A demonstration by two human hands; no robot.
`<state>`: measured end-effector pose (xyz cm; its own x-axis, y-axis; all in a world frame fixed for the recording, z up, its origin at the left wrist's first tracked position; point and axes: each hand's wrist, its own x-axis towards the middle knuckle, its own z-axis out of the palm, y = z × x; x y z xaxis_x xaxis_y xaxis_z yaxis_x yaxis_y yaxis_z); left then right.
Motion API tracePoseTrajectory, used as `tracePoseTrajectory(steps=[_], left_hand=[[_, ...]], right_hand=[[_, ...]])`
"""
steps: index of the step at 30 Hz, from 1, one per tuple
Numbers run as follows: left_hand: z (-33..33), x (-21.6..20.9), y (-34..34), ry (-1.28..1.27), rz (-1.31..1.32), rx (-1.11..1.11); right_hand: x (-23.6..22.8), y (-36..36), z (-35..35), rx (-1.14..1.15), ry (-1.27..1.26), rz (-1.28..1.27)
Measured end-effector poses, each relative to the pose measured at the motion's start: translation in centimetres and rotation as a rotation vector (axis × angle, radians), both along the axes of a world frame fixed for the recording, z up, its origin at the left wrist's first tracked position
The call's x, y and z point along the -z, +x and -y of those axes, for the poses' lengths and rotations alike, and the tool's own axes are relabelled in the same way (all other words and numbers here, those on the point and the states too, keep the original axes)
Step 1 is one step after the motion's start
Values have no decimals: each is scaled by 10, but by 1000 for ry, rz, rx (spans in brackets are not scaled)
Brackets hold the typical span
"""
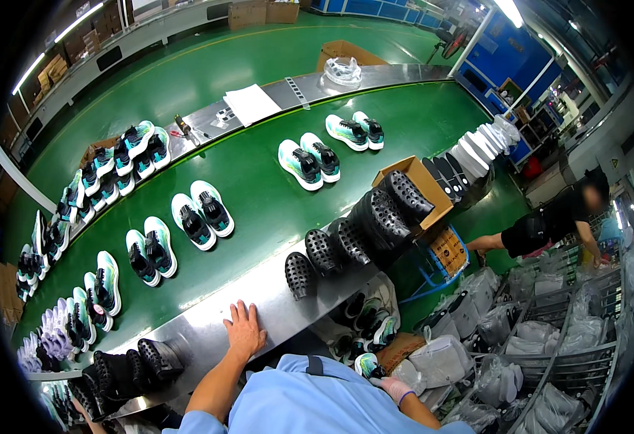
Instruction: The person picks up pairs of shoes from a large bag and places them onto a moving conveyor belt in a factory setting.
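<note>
My left hand lies flat on the metal edge of the green conveyor belt, fingers spread, holding nothing. Low at my right side, my right hand, in a pale glove, grips a white and green sneaker; its fingers are partly hidden. Just beyond that sneaker, more sneakers lie in a plastic-lined container. Several pairs stand on the belt, among them a pair of sneakers ahead of my left hand and another pair farther off.
Black perforated shoe forms line the near edge, beside a cardboard box. More forms sit at the left. Sneakers crowd the far ledge. White bagged pieces fill racks at the right, where another person bends over.
</note>
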<state>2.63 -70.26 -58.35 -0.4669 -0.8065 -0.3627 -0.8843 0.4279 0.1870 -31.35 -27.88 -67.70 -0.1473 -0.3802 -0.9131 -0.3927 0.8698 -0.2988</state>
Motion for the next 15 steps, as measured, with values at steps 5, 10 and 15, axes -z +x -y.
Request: tracePoseTrajectory(steps=[5,10,15], left_hand=[[1,6,-15,-1,-11,44],[3,6,-4,-34,-10,43],[1,-37,-22,137,120,185]], right_hand=[[20,12,-28,-7,-61,-98],[-26,12,14,39,-63,-92],[-104,16,82,-79,109,-305]])
